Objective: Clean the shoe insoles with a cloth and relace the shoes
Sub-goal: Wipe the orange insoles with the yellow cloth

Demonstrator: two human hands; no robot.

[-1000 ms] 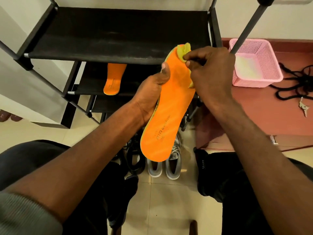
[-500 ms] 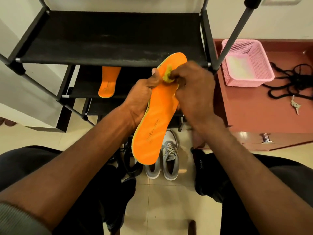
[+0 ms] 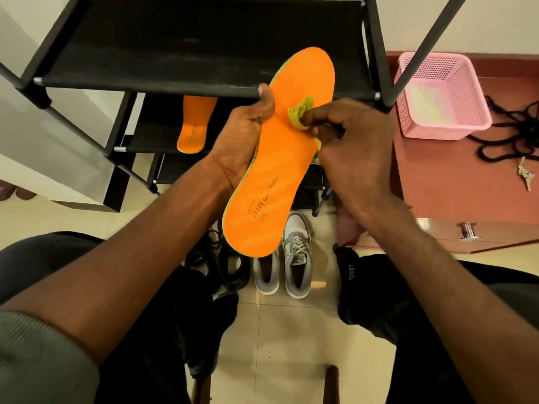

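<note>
My left hand (image 3: 242,138) grips an orange insole (image 3: 277,176) by its left edge, thumb on top, toe end pointing up and away. My right hand (image 3: 353,147) pinches a bunched yellow-green cloth (image 3: 300,113) and presses it on the insole's upper middle. A second orange insole (image 3: 195,123) leans on a lower shelf of the black shoe rack (image 3: 204,45). A pair of grey and white shoes (image 3: 283,258) stands on the tiled floor below, the right one laced. Black laces (image 3: 513,132) lie in a tangle on the red-brown cabinet top.
A pink plastic basket (image 3: 440,94) sits on the red-brown cabinet (image 3: 455,182) at right, with keys (image 3: 525,176) near the laces. Dark shoes (image 3: 221,258) lie on the floor left of the grey pair. My knees in dark trousers frame the floor.
My right hand has drawn the cloth down the insole from the toe tip to the upper middle. The left hand keeps its grip on the insole.
</note>
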